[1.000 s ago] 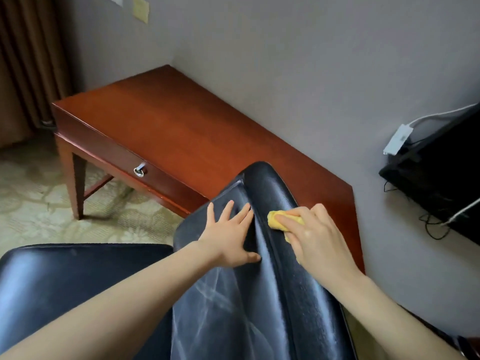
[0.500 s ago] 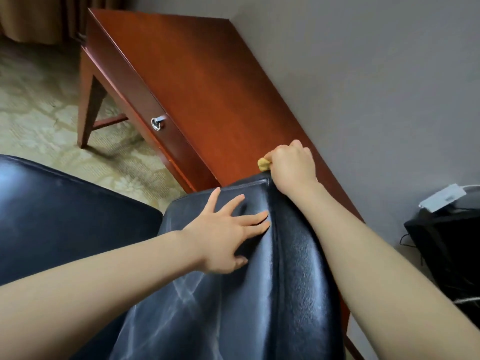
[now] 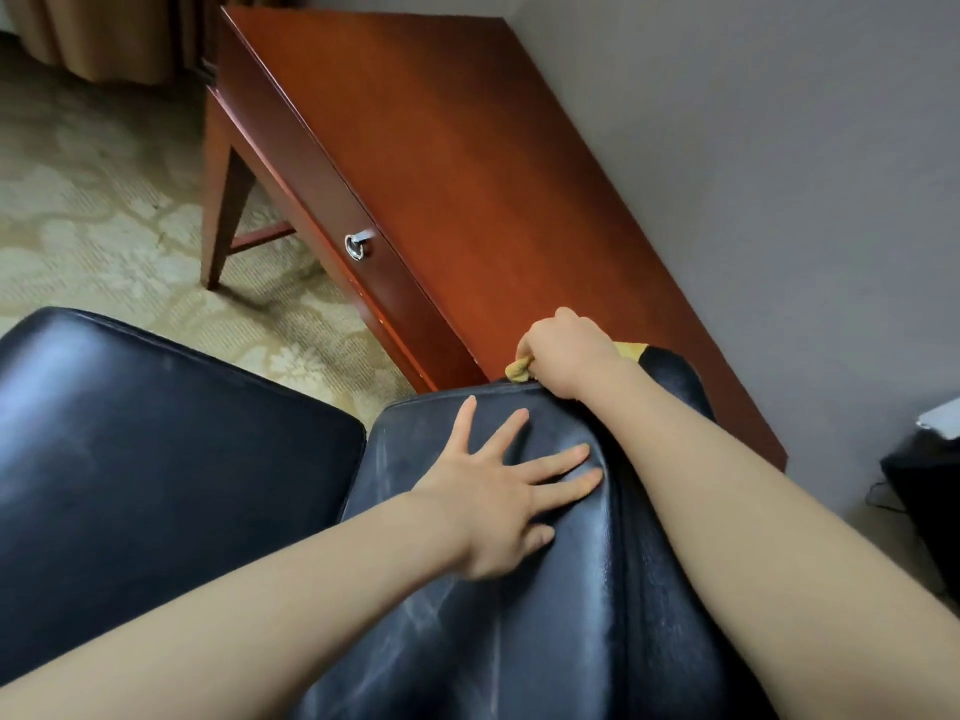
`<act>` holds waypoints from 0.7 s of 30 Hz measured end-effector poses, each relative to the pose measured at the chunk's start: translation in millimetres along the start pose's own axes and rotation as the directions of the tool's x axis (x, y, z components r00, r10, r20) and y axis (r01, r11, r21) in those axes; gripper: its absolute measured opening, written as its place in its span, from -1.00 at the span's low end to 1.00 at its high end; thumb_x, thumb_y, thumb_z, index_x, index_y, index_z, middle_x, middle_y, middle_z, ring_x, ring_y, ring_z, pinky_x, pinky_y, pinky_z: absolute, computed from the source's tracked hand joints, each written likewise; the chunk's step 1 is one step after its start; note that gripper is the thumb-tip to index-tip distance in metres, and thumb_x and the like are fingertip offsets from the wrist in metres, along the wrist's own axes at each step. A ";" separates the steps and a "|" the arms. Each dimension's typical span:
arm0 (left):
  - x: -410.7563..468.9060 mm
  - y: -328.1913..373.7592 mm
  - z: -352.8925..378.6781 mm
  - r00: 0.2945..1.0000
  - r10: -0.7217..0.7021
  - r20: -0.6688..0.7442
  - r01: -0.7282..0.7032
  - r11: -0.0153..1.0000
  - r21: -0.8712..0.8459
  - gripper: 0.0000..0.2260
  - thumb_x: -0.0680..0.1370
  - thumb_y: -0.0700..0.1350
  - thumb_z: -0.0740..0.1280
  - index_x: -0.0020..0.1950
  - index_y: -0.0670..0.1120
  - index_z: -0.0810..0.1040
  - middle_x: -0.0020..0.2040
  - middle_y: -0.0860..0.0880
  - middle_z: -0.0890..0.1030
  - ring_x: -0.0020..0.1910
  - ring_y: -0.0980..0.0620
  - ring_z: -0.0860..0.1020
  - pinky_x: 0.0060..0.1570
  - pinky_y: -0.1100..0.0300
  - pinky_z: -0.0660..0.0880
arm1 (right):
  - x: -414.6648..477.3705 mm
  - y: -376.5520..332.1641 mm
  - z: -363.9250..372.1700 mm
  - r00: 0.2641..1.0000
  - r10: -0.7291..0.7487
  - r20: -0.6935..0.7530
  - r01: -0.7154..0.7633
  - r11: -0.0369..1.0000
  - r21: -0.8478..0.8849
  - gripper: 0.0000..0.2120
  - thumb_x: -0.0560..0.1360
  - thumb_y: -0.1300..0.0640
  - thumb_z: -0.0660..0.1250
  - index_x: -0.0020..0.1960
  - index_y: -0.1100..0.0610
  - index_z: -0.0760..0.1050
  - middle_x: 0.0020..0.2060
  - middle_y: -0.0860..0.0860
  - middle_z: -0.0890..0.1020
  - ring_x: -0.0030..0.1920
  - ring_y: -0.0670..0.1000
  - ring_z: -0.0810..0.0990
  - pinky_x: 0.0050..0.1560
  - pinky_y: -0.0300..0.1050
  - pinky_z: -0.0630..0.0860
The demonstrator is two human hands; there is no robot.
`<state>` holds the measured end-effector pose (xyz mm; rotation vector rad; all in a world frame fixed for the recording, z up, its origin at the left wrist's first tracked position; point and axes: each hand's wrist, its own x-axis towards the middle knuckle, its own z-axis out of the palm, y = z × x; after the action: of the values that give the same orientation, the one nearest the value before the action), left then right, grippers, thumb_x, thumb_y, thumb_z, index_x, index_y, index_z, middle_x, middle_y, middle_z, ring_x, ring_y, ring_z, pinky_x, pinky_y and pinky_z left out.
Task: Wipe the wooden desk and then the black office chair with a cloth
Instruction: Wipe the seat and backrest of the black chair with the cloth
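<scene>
At the left, the seat of the black office chair (image 3: 156,459) stood over patterned carpet (image 3: 78,200), with a curtain (image 3: 104,33) hanging in the far corner. The wooden desk (image 3: 467,174) ran along a grey wall (image 3: 779,148), its metal drawer pull (image 3: 357,245) showing on the front edge. The chair's backrest (image 3: 519,641) stretched away from the person toward the desk, and its top rim lay just beside the desk's front edge, toward the near right corner. The left hand (image 3: 498,491) lay flat on the side of the backrest turned toward the seat, fingers straight and spread. It pressed the leather short of the rim, apparently to steady it. Beyond it and slightly to the right, the right hand (image 3: 566,356) was curled round a yellow cloth (image 3: 519,370) on the rim itself, and cloth showed on both sides of the fist. That hand was the nearer of the two to the rim, which ran crosswise from the fist toward the wall side, so the next stroke would likely follow that line. With the cloth on the chair, the job appeared to have reached its second stage. At the far right, a black device (image 3: 924,485) with trailing cables stood by the wall.
</scene>
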<state>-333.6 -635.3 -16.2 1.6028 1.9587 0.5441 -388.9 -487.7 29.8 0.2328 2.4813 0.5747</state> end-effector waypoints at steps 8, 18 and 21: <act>1.0 1.7 -7.5 0.997 -0.021 0.069 0.013 0.994 0.112 -0.50 0.62 0.20 -0.11 0.44 0.30 -0.37 0.47 0.32 -0.31 0.46 -0.12 -0.39 0.25 -0.35 -0.48 | -90.1 32.4 -7.6 0.965 0.016 -0.260 -0.045 0.993 -0.108 -0.68 0.58 0.22 0.13 0.20 -0.07 0.50 0.11 -0.08 0.51 0.09 0.04 0.35 -0.05 -0.14 0.28; -13.7 6.2 -4.3 0.997 0.061 0.042 -0.068 0.983 0.170 -0.36 0.59 0.14 0.11 0.50 0.22 -0.27 0.53 0.23 -0.22 0.50 -0.10 -0.32 0.31 -0.29 -0.40 | -249.1 -61.0 32.7 0.881 0.302 -0.364 -0.288 0.953 0.093 -0.85 0.36 0.22 0.47 -0.09 0.06 0.61 -0.20 -0.03 0.61 -0.23 0.04 0.53 -0.27 -0.08 0.45; -22.9 5.7 1.0 0.996 0.054 0.073 -0.067 0.980 0.186 -0.38 0.60 0.13 0.09 0.53 0.14 -0.22 0.55 0.17 -0.19 0.50 -0.10 -0.31 0.33 -0.28 -0.38 | -291.8 -95.0 52.1 0.864 0.299 -0.405 -0.270 0.954 0.128 -0.83 0.34 0.31 0.37 -0.16 0.08 0.62 -0.25 -0.02 0.59 -0.31 0.05 0.51 -0.36 -0.06 0.46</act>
<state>-325.5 -656.5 -9.9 1.7770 1.9660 0.3307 -123.6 -637.7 93.6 0.5645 2.9128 0.7268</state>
